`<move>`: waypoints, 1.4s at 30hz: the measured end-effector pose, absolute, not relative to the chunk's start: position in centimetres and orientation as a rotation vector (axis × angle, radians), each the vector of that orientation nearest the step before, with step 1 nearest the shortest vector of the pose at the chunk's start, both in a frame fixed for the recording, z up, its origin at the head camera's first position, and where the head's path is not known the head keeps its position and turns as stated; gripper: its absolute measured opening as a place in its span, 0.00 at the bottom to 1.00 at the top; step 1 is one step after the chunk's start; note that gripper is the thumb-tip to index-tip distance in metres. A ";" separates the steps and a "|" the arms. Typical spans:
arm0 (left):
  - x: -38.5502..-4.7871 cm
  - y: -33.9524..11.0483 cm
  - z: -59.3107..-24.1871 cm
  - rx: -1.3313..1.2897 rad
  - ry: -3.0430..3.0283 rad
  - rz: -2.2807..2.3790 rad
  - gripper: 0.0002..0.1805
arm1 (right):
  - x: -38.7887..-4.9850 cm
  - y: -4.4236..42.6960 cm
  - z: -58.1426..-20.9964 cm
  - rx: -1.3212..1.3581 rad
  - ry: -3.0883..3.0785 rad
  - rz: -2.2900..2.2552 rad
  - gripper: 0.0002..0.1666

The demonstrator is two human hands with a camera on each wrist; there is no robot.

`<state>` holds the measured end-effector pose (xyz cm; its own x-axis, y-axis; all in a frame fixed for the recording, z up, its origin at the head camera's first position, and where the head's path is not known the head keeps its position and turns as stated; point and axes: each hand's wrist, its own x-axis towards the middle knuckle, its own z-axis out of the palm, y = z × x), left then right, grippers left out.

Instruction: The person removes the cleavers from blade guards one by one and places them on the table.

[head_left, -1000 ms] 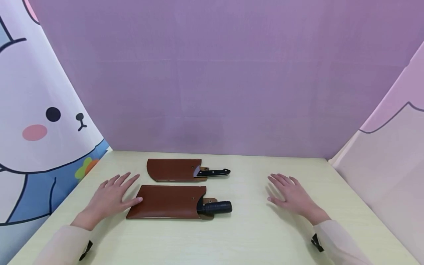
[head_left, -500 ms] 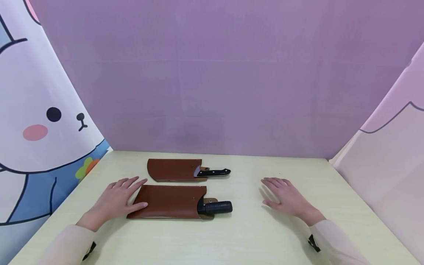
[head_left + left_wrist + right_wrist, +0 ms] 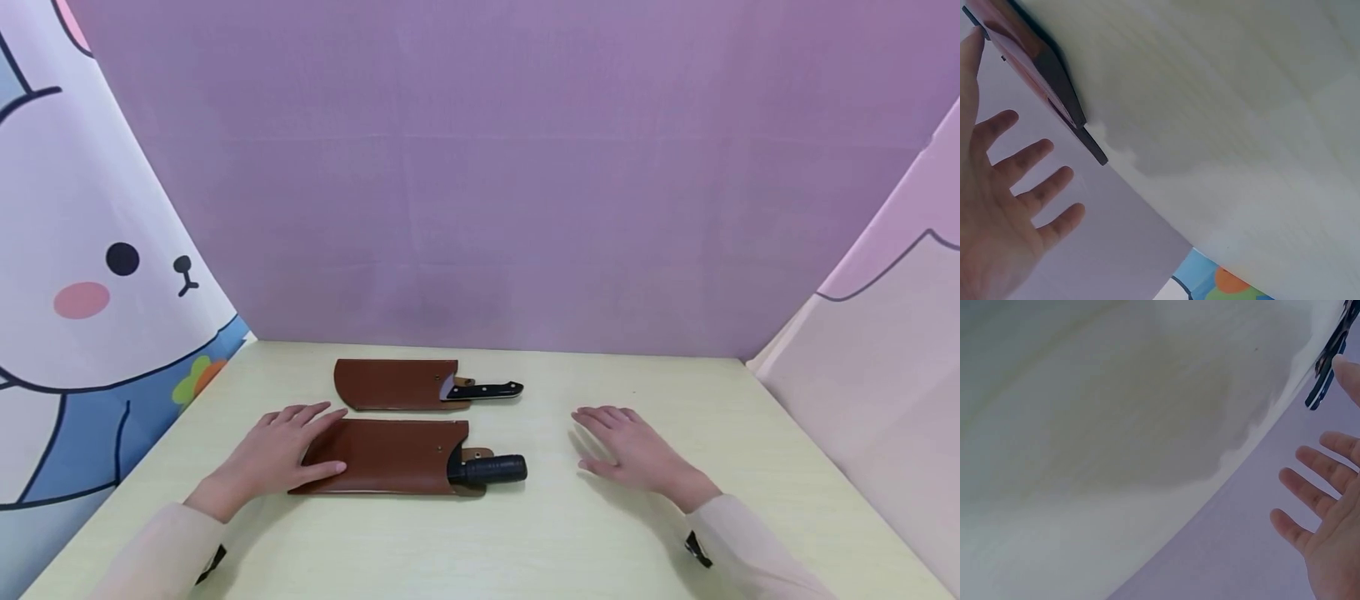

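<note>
Two brown sheaths lie flat on the table, one behind the other. The front sheath (image 3: pixel 397 458) has a thick black handle (image 3: pixel 491 469) sticking out to the right; the rear sheath (image 3: pixel 390 383) holds a knife whose black riveted handle (image 3: pixel 487 391) also points right. My left hand (image 3: pixel 273 458), fingers spread, is over the left end of the front sheath; whether it touches cannot be told. My right hand (image 3: pixel 637 450) hovers with spread fingers to the right of both handles, holding nothing. In the left wrist view, the left hand (image 3: pixel 1010 194) has an empty palm.
The pale table (image 3: pixel 465 550) runs back to a purple cloth backdrop (image 3: pixel 487 183). At the left hangs a cloth with a cartoon animal (image 3: pixel 90 200); at the right, a pink and white cloth (image 3: pixel 885 358).
My left hand has moved right, farther over the front sheath. My right hand has moved left and slightly nearer me, toward the handles. The sheaths have stayed in place.
</note>
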<state>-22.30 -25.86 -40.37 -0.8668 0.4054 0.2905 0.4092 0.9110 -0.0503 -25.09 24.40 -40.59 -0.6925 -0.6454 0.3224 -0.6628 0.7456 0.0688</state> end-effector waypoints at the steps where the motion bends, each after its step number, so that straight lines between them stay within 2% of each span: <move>1: -22.3 -25.7 -40.3 -0.618 -2.772 -0.028 0.42 | -25.0 24.2 -40.5 1.019 -2.623 0.079 0.40; 22: -22.5 -23.4 -40.0 -0.830 -2.709 -0.122 0.40 | -23.7 19.5 -39.0 1.199 -2.619 0.017 0.40; 42: -22.9 -21.7 -40.1 -0.901 -2.867 -0.225 0.50 | -23.2 14.4 -38.5 1.360 -2.602 -0.021 0.32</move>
<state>-22.91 -21.72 -40.15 -0.8136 0.5572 0.1662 0.5763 0.8107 0.1031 -23.18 14.44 -38.49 -0.5545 -0.8138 0.1740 -0.8108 0.5754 0.1070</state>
